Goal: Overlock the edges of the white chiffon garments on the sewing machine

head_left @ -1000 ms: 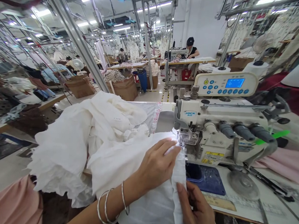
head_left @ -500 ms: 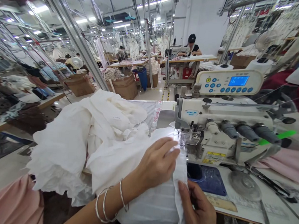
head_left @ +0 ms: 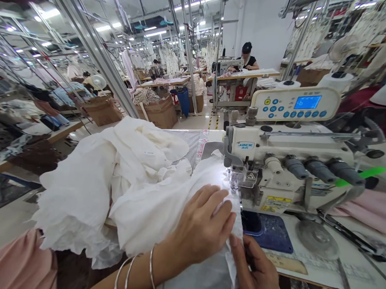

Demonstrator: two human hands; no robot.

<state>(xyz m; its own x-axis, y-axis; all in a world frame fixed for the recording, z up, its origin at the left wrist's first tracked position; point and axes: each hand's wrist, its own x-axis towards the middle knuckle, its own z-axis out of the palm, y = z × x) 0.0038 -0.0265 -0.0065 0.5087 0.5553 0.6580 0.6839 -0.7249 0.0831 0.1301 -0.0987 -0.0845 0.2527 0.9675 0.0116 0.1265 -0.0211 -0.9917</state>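
A bulky white fabric garment is heaped in front of me, and one layer runs under the presser foot of a JACK overlock sewing machine. My left hand, with thin silver bangles at the wrist, lies flat on the cloth just short of the foot and presses it down. My right hand pinches the fabric's folded edge near the front of the machine. The needle area is partly hidden by cloth and the foot's clear guard.
A control panel sits above the machine, with a blue mat and a wooden ruler on the table to its front. Pink cloth lies to the right. A co-worker sews at a far table among cardboard boxes.
The cloth has bunched up toward the presser foot, forming a raised fold beside it. My left hand has slid slightly down and right, and my right hand has tightened its pinch on the edge.
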